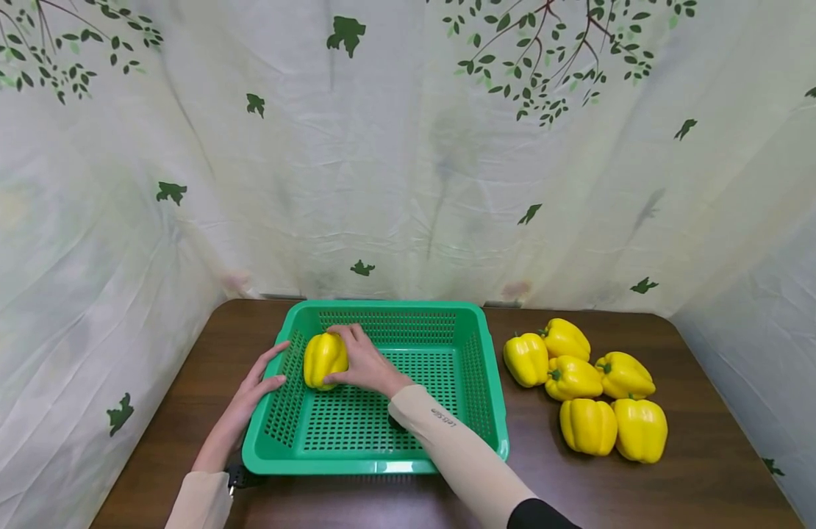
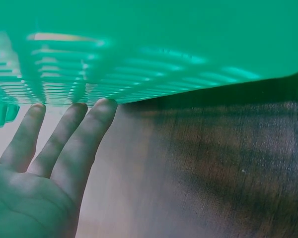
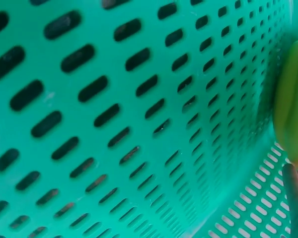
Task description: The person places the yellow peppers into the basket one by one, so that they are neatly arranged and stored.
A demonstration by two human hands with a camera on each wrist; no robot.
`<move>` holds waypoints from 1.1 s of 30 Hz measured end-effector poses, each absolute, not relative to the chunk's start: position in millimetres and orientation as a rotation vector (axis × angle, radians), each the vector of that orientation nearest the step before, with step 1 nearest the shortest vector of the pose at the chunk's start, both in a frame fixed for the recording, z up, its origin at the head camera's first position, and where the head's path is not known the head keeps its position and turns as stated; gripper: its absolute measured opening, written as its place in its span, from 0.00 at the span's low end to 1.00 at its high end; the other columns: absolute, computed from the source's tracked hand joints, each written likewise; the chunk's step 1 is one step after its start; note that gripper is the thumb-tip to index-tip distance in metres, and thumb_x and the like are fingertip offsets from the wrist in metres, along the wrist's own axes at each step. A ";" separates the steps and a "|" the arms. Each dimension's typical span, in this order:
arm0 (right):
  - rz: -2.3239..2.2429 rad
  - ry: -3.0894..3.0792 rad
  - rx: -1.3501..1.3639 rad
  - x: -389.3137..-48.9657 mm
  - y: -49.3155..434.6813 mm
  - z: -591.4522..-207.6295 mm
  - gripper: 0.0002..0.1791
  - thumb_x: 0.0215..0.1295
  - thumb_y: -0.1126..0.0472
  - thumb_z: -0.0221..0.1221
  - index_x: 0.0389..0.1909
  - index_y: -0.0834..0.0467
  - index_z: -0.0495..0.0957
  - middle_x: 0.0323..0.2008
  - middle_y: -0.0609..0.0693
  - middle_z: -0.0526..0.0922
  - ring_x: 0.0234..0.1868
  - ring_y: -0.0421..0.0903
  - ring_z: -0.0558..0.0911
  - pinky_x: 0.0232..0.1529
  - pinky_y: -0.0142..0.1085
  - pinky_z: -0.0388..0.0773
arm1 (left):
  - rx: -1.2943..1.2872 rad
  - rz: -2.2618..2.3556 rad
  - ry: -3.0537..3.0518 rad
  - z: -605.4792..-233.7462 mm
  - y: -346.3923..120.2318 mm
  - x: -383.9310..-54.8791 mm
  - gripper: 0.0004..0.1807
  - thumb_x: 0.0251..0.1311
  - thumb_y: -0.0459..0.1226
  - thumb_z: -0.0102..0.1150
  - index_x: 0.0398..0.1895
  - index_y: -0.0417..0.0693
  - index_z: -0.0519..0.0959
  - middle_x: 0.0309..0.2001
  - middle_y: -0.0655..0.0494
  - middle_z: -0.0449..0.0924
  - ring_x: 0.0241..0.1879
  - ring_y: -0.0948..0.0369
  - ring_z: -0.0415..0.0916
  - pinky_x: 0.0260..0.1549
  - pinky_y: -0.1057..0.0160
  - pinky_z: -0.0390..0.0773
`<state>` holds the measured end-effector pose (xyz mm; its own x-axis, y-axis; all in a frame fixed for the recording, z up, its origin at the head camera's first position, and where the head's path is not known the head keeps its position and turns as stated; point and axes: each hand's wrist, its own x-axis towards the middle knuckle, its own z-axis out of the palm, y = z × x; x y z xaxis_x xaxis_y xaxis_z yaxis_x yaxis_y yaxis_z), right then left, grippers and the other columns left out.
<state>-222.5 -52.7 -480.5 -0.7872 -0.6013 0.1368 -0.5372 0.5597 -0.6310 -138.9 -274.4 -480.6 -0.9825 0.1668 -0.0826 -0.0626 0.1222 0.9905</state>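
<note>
A yellow bell pepper point(image 1: 325, 361) stands in the left part of a green perforated basket point(image 1: 395, 466). My right hand point(image 1: 364, 364) reaches over the basket and holds this pepper between thumb and fingers. In the right wrist view, only the edge of the pepper point(image 3: 292, 104) and one fingertip show at the right. Against the basket's left side rests my left hand point(image 1: 249, 389), its thumb and a finger at the rim. The left wrist view shows straight fingers point(image 2: 84, 144) touching the slotted outer wall point(image 2: 139, 64) from outside.
Several more yellow bell peppers point(image 1: 588, 426) lie grouped on the brown table point(image 1: 706, 470), right of the basket. A white curtain with leaf prints point(image 1: 408, 184) hangs behind the table and along both sides.
</note>
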 end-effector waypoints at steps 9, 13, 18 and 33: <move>-1.055 2.676 -0.970 -221.1 -48.1 -474.0 0.42 0.54 0.49 0.69 0.68 0.53 0.60 0.59 0.54 0.65 0.54 0.46 0.70 0.54 0.35 0.70 | 0.118 1.978 2.209 -481.0 -274.4 -139.7 0.29 0.73 0.38 0.41 0.74 0.56 0.49 0.70 0.36 0.43 0.57 0.38 0.64 0.44 0.49 0.78; -1.071 2.656 -0.965 -221.8 -43.1 -469.2 0.41 0.57 0.49 0.68 0.68 0.53 0.60 0.61 0.54 0.64 0.58 0.48 0.69 0.58 0.38 0.69 | 0.123 1.977 2.209 -480.8 -274.6 -139.1 0.29 0.73 0.38 0.41 0.74 0.56 0.49 0.71 0.37 0.42 0.57 0.38 0.63 0.44 0.50 0.78; -1.112 2.625 -0.992 -222.8 -34.8 -461.0 0.39 0.59 0.49 0.66 0.68 0.55 0.61 0.62 0.54 0.64 0.60 0.51 0.69 0.58 0.39 0.68 | 0.121 1.984 2.199 -480.3 -274.7 -137.5 0.29 0.73 0.38 0.41 0.75 0.56 0.49 0.71 0.38 0.43 0.57 0.40 0.63 0.45 0.50 0.77; -1.358 2.494 -0.996 -219.1 -3.0 -429.0 0.36 0.60 0.54 0.65 0.66 0.59 0.61 0.63 0.57 0.63 0.60 0.54 0.68 0.57 0.40 0.69 | 0.123 1.964 2.207 -480.7 -274.2 -137.0 0.29 0.74 0.40 0.40 0.75 0.58 0.48 0.71 0.39 0.41 0.59 0.40 0.61 0.46 0.48 0.76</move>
